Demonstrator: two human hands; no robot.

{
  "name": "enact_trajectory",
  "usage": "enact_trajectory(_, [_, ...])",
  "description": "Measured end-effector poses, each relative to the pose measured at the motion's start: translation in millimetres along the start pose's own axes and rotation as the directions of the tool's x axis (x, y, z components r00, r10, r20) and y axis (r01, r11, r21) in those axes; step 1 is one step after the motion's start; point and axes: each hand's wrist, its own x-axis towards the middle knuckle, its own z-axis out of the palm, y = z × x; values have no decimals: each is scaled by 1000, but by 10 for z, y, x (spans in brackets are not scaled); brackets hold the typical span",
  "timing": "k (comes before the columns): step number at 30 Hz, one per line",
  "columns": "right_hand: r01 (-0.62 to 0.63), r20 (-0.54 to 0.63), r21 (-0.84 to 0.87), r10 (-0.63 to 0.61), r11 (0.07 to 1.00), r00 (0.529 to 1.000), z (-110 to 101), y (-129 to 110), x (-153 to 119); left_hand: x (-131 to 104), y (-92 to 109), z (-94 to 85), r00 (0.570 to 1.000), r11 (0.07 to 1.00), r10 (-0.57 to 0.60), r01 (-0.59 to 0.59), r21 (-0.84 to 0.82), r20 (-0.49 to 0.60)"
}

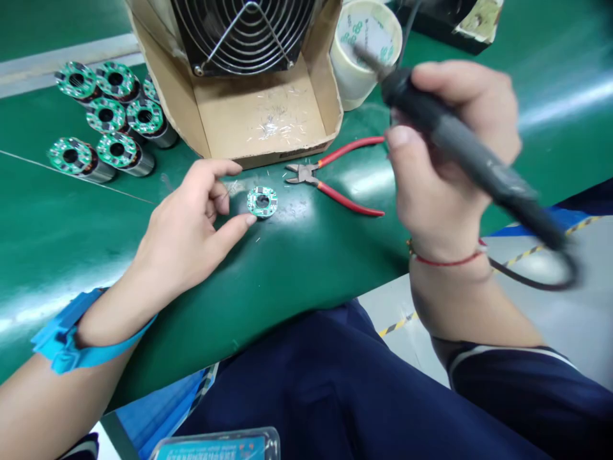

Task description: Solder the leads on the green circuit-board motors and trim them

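A soldering iron (460, 137) is gripped in my right hand (431, 172), raised over the bench with its blurred tip pointing up and left toward the tape roll. My left hand (191, 217) rests on the bench, thumb and fingers apart. Its thumb tip is at the lower left edge of a small ring-shaped green circuit board (253, 203), and whether it presses on it I cannot tell. Just right of the board lie diagonal cutters (304, 173) with red handles, their jaws spread. Whatever is under the board is hidden.
A cardboard box (239, 121) with a black fan (244, 32) holds wire clippings. Several metal cylinders topped with ring boards (117, 150) stand at left. A tape roll (352, 76) stands right of the box. A dark box (472, 25) sits farther back; clippings lie near the cutters.
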Motion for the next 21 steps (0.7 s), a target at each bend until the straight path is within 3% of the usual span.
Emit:
enact_trajectory(2, [108,85,-143,-96,984,992,-32,212,79,6,-9,10,1000,1000,4,-4,-20,-9])
enact_trajectory(6, [110,210,-27,-102,994,972,-31,543,28,11,9,68,997,991,71,-75,109,40])
enact_trajectory(11, [261,339,-58,-227,963,913,99,789,-191,16,28,126,991,964,108,-125,234,82])
enact_trajectory(17, [251,333,-267,-156,930,930,145,732,-177,-44,119,58,999,987,43,-46,155,26])
enact_trajectory(21, [231,294,-80,-198,970,935,109,563,-232,-109,160,34,996,988,87,-88,130,15])
